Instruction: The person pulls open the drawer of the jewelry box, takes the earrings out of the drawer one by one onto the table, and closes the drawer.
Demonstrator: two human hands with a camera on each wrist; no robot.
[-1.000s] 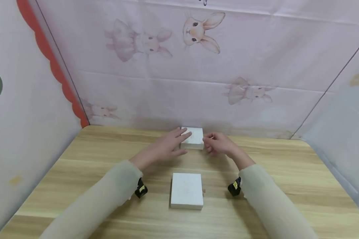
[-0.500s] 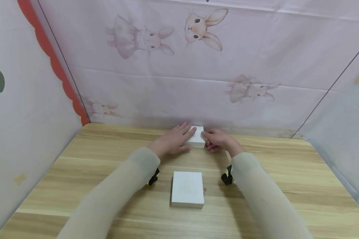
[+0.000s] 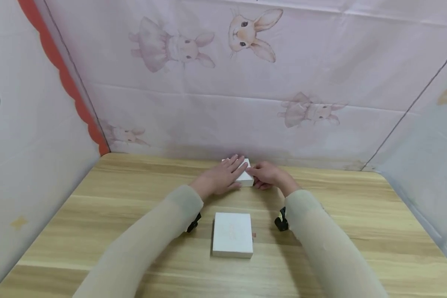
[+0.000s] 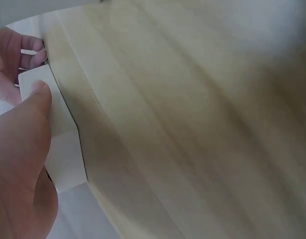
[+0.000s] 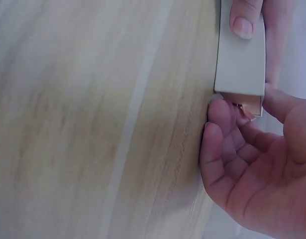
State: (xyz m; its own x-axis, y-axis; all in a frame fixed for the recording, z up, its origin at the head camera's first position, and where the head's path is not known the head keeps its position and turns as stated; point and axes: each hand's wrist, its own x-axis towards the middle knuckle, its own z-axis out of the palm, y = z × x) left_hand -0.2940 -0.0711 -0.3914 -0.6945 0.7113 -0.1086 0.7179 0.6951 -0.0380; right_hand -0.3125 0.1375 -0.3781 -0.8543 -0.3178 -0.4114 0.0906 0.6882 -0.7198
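At the back of the table a small white drawer box [image 3: 246, 178] stands by the wall. My left hand [image 3: 223, 176] lies over its left part, fingers stretched across the top, thumb on the front face, as the left wrist view also shows. My right hand [image 3: 269, 174] is at the box's right end, thumb by its top edge and other fingers curled. In the right wrist view a peach ribbon tab [image 5: 249, 110] shows at that end, between the right hand's fingers. The box's left end is hidden under the left hand.
A second, larger-looking white box [image 3: 232, 234] with a small pinkish tab [image 3: 254, 235] on its right side lies nearer on the wooden table [image 3: 134, 186]. Fabric walls with printed rabbits [image 3: 246, 35] enclose the back and sides. Black wrist cameras [image 3: 281, 221] hang under the sleeves.
My left hand has moved right and settled over the back box, covering more of it. My right hand has closed in on its right end. The near box has stayed in place.
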